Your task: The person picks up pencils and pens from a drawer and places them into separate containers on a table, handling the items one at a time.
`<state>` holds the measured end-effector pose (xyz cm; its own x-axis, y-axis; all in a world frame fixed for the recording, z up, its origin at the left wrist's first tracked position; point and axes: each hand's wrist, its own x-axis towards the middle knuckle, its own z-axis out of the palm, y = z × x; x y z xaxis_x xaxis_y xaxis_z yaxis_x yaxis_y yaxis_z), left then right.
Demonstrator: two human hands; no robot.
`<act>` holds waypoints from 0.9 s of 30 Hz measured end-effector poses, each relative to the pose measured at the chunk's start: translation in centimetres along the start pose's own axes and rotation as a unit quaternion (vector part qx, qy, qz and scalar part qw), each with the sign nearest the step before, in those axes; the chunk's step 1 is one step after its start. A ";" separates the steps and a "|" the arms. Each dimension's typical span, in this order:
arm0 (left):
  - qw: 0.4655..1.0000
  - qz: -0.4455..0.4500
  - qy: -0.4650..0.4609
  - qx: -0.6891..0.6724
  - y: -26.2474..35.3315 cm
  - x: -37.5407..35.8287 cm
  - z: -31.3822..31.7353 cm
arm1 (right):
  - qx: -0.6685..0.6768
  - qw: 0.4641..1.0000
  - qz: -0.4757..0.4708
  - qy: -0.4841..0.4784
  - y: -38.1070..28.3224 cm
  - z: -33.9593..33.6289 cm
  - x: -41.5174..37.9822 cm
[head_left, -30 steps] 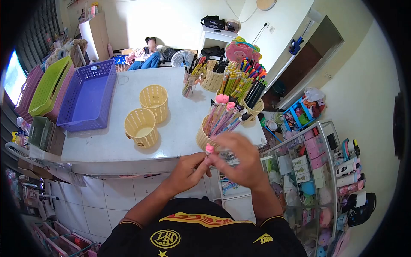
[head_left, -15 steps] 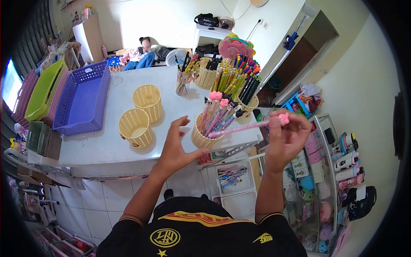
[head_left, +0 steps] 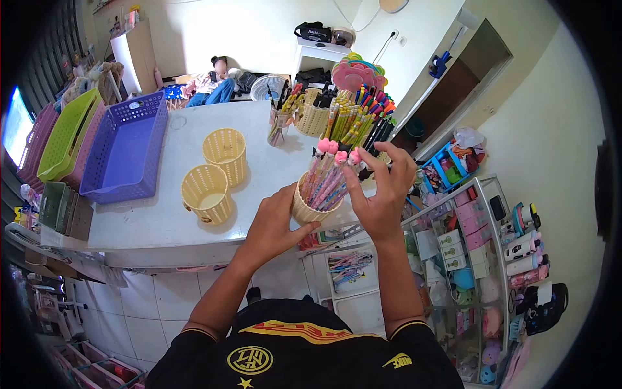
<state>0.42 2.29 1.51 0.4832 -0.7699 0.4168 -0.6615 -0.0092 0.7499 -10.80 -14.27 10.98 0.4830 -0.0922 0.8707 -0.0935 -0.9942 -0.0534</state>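
Observation:
A cream plastic basket point(head_left: 303, 211) stands near the front edge of the table, full of pens point(head_left: 322, 185) with pink and dark toppers. My left hand point(head_left: 275, 222) is wrapped around the basket's left side, thumb toward the front. Over the right part of the basket, my right hand point(head_left: 382, 198) pinches the pink topper point(head_left: 354, 156) of a pen between thumb and index finger. That pen stands among the others, its lower part inside the basket. Two more cream baskets, a rear one point(head_left: 225, 155) and a nearer one point(head_left: 206, 194), stand to the left without pens.
Behind are another pen basket point(head_left: 313, 119) and a clear cup of pens point(head_left: 278, 126). A purple tray point(head_left: 126, 152) and a green tray point(head_left: 68, 139) stand at the left. Below right are a drawer with pens point(head_left: 353, 269) and a glass display case point(head_left: 476, 259). A person point(head_left: 217, 84) sits far back.
My right hand has moved left and brought the pink-topped pen upright into the basket. My left hand has closed in from beside the basket onto its side.

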 end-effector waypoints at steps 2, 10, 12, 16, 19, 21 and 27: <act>1.000 0.000 -0.001 0.006 0.0 0.0 0.0 | -0.014 1.000 0.009 -0.003 0.1 0.1 0.0; 0.999 -0.007 -0.008 0.033 0.3 -0.1 -0.1 | 0.109 0.993 -0.016 0.042 -0.4 0.4 0.5; 0.999 -0.002 -0.006 0.034 0.3 -0.1 -0.1 | 0.101 0.994 -0.031 -0.005 -0.6 0.8 0.7; 0.999 -0.003 -0.009 0.038 0.3 -0.2 -0.2 | 0.040 0.996 -0.038 -0.066 -1.5 0.7 0.8; 0.999 0.009 0.008 0.041 0.6 -0.2 -0.2 | -0.008 0.996 -0.035 -0.085 -1.8 0.5 1.3; 0.999 0.010 0.007 0.043 0.2 -0.2 0.0 | -0.034 0.994 -0.033 -0.095 -1.7 0.7 1.2; 0.999 0.007 0.003 0.048 0.5 -0.3 -0.1 | 0.064 0.997 0.015 -0.044 -0.9 0.6 -0.5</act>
<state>0.00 2.54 1.83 0.4771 -0.7659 0.4310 -0.7202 -0.0596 0.6912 -10.46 -13.40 10.30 0.5571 -0.1207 0.8217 0.0006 -0.9893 -0.1457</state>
